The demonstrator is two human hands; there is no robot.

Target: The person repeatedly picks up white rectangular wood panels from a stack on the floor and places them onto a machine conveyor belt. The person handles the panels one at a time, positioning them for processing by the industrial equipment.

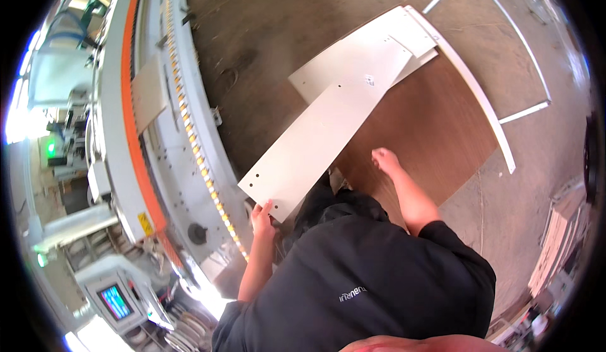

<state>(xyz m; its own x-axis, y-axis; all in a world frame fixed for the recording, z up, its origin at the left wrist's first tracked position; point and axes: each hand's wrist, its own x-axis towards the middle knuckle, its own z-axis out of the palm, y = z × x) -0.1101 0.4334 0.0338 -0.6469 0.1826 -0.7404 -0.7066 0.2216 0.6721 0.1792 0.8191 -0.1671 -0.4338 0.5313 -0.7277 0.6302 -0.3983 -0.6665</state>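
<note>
My left hand is closed on the near corner of a long white panel with several dark drilled holes. The panel slants away to the upper right, its far end lying over other white panels. My right hand is off the panel, over the brown board, with its fingers curled in and nothing seen in them. Part of the brown board is hidden under the white panels.
On the left runs a long machine with an orange strip, a row of yellow-white rollers and a lit screen. A panel lies on it. A white metal frame stands at far right, with stacked boards nearer.
</note>
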